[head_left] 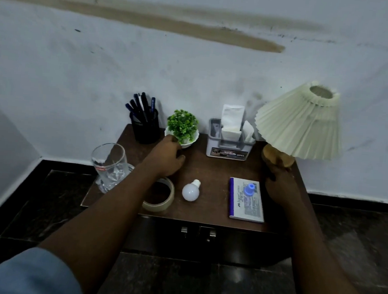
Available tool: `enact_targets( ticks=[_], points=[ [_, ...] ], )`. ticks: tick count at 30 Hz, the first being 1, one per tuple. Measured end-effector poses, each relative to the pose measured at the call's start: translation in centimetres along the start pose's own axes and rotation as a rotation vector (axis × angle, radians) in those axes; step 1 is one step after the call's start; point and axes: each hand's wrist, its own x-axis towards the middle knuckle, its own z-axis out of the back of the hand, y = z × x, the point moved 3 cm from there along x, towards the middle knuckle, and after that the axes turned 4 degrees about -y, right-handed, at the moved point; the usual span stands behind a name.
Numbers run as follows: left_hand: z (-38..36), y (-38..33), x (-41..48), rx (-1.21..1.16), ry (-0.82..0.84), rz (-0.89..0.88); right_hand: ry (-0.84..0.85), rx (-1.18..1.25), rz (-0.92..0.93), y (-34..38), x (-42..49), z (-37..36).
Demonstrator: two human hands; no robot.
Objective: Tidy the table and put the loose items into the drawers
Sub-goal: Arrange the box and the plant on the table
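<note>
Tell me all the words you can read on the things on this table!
"FABER CASTELL": on the blue edge of the flat white box.
Red label on the clear glass tumbler: too blurred.
Sticker on the grey plastic tissue holder: too blurred.

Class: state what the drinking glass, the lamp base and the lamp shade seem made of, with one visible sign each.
Drinking glass: clear glass, see-through, glinting.
Lamp base: likely wood, brown, grain-like mottling.
Lamp shade: cream pleated fabric or paper, matt; undecidable.
</note>
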Motion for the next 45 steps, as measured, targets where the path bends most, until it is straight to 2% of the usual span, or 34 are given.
enact_targets(
  ticks=[3, 6, 10, 13, 15, 19, 22, 27, 39, 45],
  points=[
    [0.9, 0.2, -0.8, -0.007, -0.124, 0.016, -0.001, -0.014, 0.002, 0.1, 0.4, 0.5],
    [1.0, 0.8, -1.4, -0.023, -0.317, 0.092, 0.047, -0.03, -0.04, 0.1, 0.6, 0.6],
    [0.9, 2.1, -1.3, -0.214, -0.661, 0.448, 0.021, -0.035, 0.004, 0.4, 0.3, 0.5],
    [0.4, 3.0, -0.6, -0.595, -0.858, 0.785, 0.045, -0.08, 0.02, 0.2, 1.0, 0.3],
    [-0.3, 3.6, 0.3, -0.749, -0.92, 0.846, 0.066, -0.108, 0.015, -0.1, 2.0, 0.4],
    [-1.3, 4.6, 1.9, -0.642, -0.939, 0.805, 0.074, -0.102, -0.004, -0.8, 2.7, 0.2],
    [-1.3, 5.6, 2.8, -0.593, -0.875, 0.822, 0.056, -0.124, 0.02, -0.7, 3.0, -0.1],
    [-1.2, 6.8, 3.1, -0.638, -0.799, 0.912, 0.063, -0.113, 0.007, -0.5, 3.0, -0.1],
    [-1.1, 7.2, 2.2, -0.626, -0.821, 0.927, 0.068, -0.107, -0.021, 0.1, 2.4, 0.2],
    [-0.8, 6.7, 2.3, -0.586, -0.771, 0.941, 0.075, -0.08, -0.036, 0.3, 2.4, 0.4]
  ],
)
